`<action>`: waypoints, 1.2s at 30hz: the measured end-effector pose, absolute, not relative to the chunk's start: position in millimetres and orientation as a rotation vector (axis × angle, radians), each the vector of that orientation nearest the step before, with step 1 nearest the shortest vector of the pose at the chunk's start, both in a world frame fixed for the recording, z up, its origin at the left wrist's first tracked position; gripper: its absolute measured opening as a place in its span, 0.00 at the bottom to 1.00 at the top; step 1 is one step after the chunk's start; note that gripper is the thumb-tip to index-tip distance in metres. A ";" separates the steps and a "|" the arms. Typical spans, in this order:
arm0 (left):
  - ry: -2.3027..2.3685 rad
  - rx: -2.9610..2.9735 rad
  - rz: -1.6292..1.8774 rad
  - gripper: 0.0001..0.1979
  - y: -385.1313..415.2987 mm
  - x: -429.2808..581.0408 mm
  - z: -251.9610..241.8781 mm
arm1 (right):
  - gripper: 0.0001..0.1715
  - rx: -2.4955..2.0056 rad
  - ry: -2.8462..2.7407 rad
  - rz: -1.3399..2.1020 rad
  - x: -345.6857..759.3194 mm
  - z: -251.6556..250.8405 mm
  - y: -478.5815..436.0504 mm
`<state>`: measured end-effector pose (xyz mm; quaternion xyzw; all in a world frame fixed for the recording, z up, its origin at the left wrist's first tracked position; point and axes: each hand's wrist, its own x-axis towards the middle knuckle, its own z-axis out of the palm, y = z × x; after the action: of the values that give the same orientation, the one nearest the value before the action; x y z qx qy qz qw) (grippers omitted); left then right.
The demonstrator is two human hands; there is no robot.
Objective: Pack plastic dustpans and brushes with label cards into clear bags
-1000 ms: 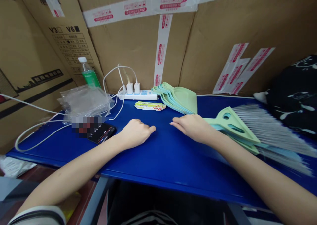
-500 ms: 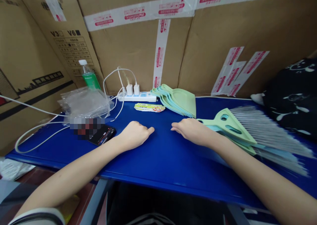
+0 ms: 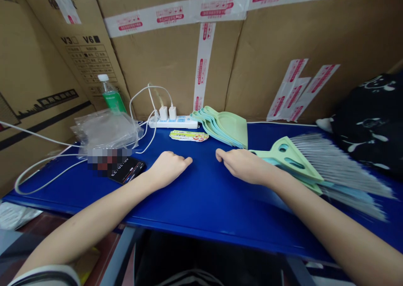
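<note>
My left hand (image 3: 170, 167) rests on the blue table (image 3: 208, 198), fingers curled into a loose fist with the forefinger stretched forward and nothing in it. My right hand (image 3: 242, 164) lies palm down on the table a short way to the right, fingers curled under, nothing visible in it. Just right of that hand lies a stack of green and blue hand brushes (image 3: 302, 166) with grey bristles. Behind the hands leans a stack of green and blue dustpans (image 3: 228, 127). A small pile of printed labels (image 3: 189, 135) lies in front of the power strip.
A phone (image 3: 126, 168) lies left of my left hand. Clear plastic bags (image 3: 105, 130), a green bottle (image 3: 111, 95), a white power strip (image 3: 173, 121) with chargers and white cables sit at the back left. Taped cardboard boxes (image 3: 176, 55) wall the table. A black patterned cushion (image 3: 371, 126) is at the right.
Both hands have stayed in place on the table; my right hand's fingers have curled in a little. The view has shifted slightly.
</note>
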<state>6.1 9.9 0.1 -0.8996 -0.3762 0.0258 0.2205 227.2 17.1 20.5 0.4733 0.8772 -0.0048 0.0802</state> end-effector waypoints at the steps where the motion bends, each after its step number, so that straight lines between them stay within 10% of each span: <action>1: -1.047 -2.489 0.078 0.06 9.8 6.2 -0.5 | 0.15 1.399 2.619 -0.009 227.1 20.2 17.3; 36: -1.180 -2.531 0.092 0.09 8.9 7.5 11.2 | 0.13 1.341 2.735 0.103 228.6 24.1 21.2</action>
<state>7.5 8.9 11.2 -0.8921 -0.4160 0.0325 0.1731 228.6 21.2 24.1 0.4397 0.8963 0.0336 0.0470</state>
